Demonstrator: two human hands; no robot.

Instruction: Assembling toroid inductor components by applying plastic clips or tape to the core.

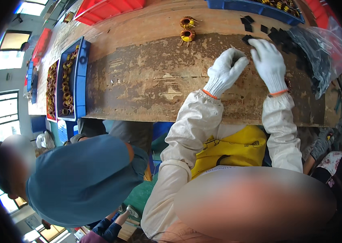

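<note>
My left hand (227,69), in a white knit glove, is over the worn table with its fingers curled toward the thumb. Whatever may be inside that grip is hidden. Just right of it, my white-gloved right hand (268,62) reaches forward with fingers stretched and thumb apart. Its fingertips touch or nearly touch a small black square pad (246,39). Farther off to the left lie two ring-shaped copper coils, a far one (187,22) and a nearer one with yellow wrapping (187,35). Part of another coil (288,84) shows beside my right wrist.
Loose black pads (277,35) and a clear plastic bag (320,50) lie to the right. Blue bins of coils stand at left (81,81) and far right (256,7), a red bin (110,10) at the back. A person in blue (84,178) is close on my left.
</note>
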